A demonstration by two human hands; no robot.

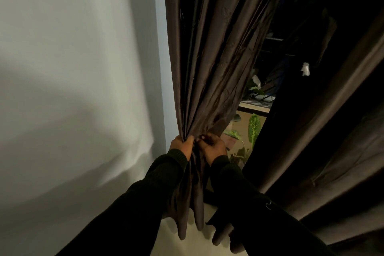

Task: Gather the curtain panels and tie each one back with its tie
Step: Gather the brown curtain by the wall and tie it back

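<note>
Brown curtain panel point(209, 64), beside the white wall point(72, 68): my left hand point(184, 144) grips its gathered folds, right hand point(214, 146) pinches them closed; tie unseen, so I'd keep the bunch tight while wrapping.

Gap between curtain panels point(209, 52), plants point(254, 129) beyond

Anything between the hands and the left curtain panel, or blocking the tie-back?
Nothing visible. The left hand and right hand both already grip the gathered left curtain panel at its bunched waist. No tie can be made out.
</note>
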